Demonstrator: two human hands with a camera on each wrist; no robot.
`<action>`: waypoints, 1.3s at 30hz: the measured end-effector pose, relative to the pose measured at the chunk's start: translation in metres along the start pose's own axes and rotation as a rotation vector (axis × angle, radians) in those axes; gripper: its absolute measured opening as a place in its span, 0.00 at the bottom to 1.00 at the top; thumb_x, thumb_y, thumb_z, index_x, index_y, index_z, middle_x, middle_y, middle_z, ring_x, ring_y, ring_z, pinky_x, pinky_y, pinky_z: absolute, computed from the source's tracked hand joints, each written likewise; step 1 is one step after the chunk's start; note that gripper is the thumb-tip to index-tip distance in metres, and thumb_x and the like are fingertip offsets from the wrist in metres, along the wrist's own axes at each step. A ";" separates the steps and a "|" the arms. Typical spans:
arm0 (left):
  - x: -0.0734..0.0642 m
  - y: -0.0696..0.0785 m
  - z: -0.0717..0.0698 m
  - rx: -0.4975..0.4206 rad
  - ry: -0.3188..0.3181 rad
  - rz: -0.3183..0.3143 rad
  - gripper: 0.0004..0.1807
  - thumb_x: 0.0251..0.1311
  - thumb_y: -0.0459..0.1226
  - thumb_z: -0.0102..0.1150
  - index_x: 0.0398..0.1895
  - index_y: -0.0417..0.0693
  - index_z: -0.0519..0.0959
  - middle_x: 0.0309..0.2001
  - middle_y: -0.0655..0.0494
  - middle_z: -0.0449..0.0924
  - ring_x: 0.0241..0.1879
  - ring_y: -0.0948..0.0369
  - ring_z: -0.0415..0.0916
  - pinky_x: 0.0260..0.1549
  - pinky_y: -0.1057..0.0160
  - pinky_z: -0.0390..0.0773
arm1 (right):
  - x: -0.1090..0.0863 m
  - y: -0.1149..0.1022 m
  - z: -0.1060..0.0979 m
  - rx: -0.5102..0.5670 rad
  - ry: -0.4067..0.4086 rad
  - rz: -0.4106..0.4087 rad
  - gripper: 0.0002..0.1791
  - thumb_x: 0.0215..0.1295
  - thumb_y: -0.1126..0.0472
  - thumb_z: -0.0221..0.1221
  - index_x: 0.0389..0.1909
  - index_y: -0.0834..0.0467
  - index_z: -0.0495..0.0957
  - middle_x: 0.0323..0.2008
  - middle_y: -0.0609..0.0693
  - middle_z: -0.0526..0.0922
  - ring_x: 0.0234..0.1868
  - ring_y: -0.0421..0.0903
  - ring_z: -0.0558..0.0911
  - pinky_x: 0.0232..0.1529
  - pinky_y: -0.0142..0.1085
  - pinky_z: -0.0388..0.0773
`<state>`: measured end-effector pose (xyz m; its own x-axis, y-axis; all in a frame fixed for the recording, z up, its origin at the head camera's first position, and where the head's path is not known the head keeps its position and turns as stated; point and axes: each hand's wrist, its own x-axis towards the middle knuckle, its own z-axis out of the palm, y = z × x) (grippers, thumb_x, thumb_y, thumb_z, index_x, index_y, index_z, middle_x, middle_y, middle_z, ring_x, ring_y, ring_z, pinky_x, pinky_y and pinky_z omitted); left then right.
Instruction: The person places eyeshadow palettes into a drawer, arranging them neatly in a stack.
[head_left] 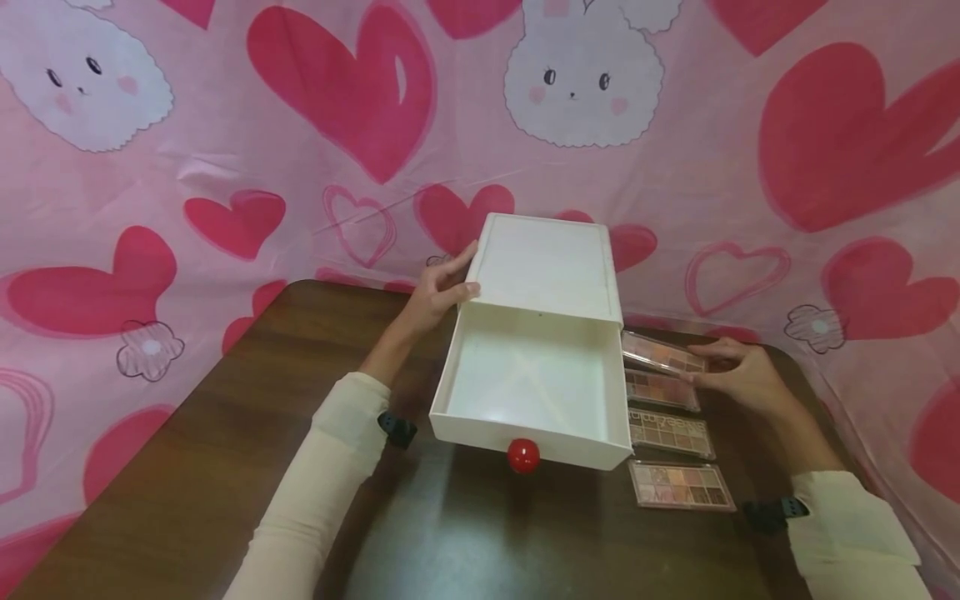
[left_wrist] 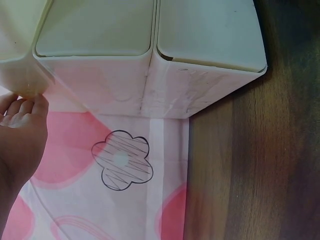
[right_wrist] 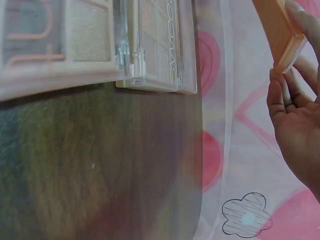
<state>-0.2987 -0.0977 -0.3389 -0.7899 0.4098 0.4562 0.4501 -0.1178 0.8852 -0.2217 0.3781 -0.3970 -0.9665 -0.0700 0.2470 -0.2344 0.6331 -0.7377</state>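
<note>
My left hand rests at the left edge of a white drawer unit, thumb near its front corner and straight fingers along its side. The unit's top drawer is pulled out, bare inside, with a round red knob on its front. In the left wrist view, my fingertips press against the top section above the lower sections. Right of the unit, my right hand pinches an eyeshadow palette by its right end; the right wrist view shows that palette edge-on between thumb and fingers.
Three more eyeshadow palettes are lined up beside the unit: one just under the held one, another in the middle, and the nearest. They are over the dark wooden table. A pink heart-patterned cloth hangs behind.
</note>
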 end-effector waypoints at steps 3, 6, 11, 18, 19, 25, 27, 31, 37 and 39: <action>0.000 0.001 0.000 -0.013 -0.002 0.000 0.39 0.60 0.28 0.50 0.76 0.27 0.53 0.80 0.36 0.50 0.81 0.45 0.48 0.79 0.54 0.54 | -0.005 -0.003 -0.002 -0.017 0.014 -0.013 0.29 0.51 0.70 0.74 0.55 0.76 0.79 0.28 0.33 0.76 0.29 0.31 0.72 0.27 0.25 0.72; 0.000 0.001 0.000 -0.016 -0.005 0.005 0.39 0.60 0.28 0.50 0.76 0.27 0.53 0.80 0.36 0.50 0.80 0.45 0.48 0.79 0.53 0.53 | -0.011 -0.008 -0.003 -0.009 0.012 -0.033 0.29 0.50 0.71 0.74 0.55 0.75 0.79 0.29 0.33 0.76 0.31 0.30 0.73 0.29 0.24 0.72; -0.001 0.000 0.001 -0.024 -0.015 0.010 0.39 0.60 0.28 0.50 0.76 0.27 0.52 0.80 0.36 0.50 0.80 0.44 0.48 0.79 0.52 0.53 | -0.022 -0.022 -0.004 0.022 0.023 -0.055 0.28 0.51 0.71 0.74 0.54 0.74 0.80 0.32 0.33 0.78 0.35 0.30 0.75 0.35 0.20 0.73; -0.001 0.000 0.000 -0.031 -0.005 0.000 0.40 0.60 0.28 0.50 0.76 0.28 0.53 0.80 0.37 0.50 0.80 0.46 0.49 0.78 0.57 0.56 | -0.034 -0.042 -0.009 0.006 0.072 -0.044 0.30 0.48 0.70 0.76 0.55 0.69 0.82 0.32 0.33 0.80 0.36 0.29 0.74 0.34 0.20 0.73; -0.001 0.000 0.000 -0.029 -0.005 0.000 0.39 0.60 0.28 0.50 0.76 0.29 0.53 0.80 0.37 0.50 0.80 0.46 0.49 0.78 0.58 0.57 | -0.035 -0.044 -0.010 0.017 0.079 -0.040 0.30 0.47 0.70 0.76 0.55 0.68 0.82 0.31 0.33 0.80 0.35 0.30 0.74 0.34 0.21 0.73; 0.000 -0.002 0.000 -0.018 -0.011 0.002 0.40 0.60 0.30 0.51 0.77 0.29 0.53 0.80 0.37 0.50 0.80 0.45 0.49 0.74 0.68 0.62 | -0.043 -0.053 -0.016 -0.028 0.107 -0.046 0.29 0.46 0.68 0.78 0.54 0.64 0.84 0.31 0.34 0.79 0.34 0.32 0.72 0.34 0.23 0.69; 0.000 -0.003 0.000 -0.025 -0.008 -0.003 0.41 0.59 0.31 0.51 0.77 0.29 0.53 0.80 0.37 0.50 0.80 0.46 0.50 0.73 0.71 0.63 | -0.047 -0.059 -0.019 -0.068 0.101 -0.037 0.29 0.48 0.64 0.78 0.54 0.62 0.85 0.33 0.33 0.79 0.38 0.31 0.72 0.37 0.23 0.67; 0.000 -0.002 0.000 -0.029 -0.003 -0.009 0.41 0.59 0.32 0.51 0.77 0.30 0.53 0.80 0.38 0.51 0.80 0.47 0.50 0.71 0.73 0.64 | -0.052 -0.064 -0.024 -0.087 0.093 -0.063 0.28 0.48 0.66 0.77 0.54 0.62 0.85 0.37 0.31 0.81 0.43 0.30 0.70 0.42 0.22 0.64; -0.001 0.000 0.001 -0.015 0.003 -0.013 0.40 0.61 0.31 0.51 0.77 0.30 0.53 0.80 0.38 0.51 0.80 0.47 0.50 0.77 0.58 0.58 | -0.058 -0.074 -0.028 -0.031 0.104 -0.132 0.29 0.44 0.75 0.76 0.53 0.66 0.84 0.37 0.33 0.81 0.42 0.31 0.73 0.40 0.22 0.68; -0.001 0.000 0.001 -0.012 0.003 -0.013 0.40 0.60 0.31 0.51 0.76 0.29 0.54 0.80 0.38 0.51 0.80 0.47 0.50 0.77 0.60 0.58 | -0.059 -0.079 -0.029 -0.026 0.107 -0.147 0.29 0.43 0.76 0.76 0.52 0.66 0.85 0.37 0.34 0.81 0.42 0.32 0.73 0.40 0.23 0.68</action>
<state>-0.2980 -0.0973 -0.3397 -0.7972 0.4084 0.4446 0.4344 -0.1233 0.8922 -0.1428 0.3545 -0.3346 -0.9048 -0.0818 0.4178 -0.3685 0.6420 -0.6723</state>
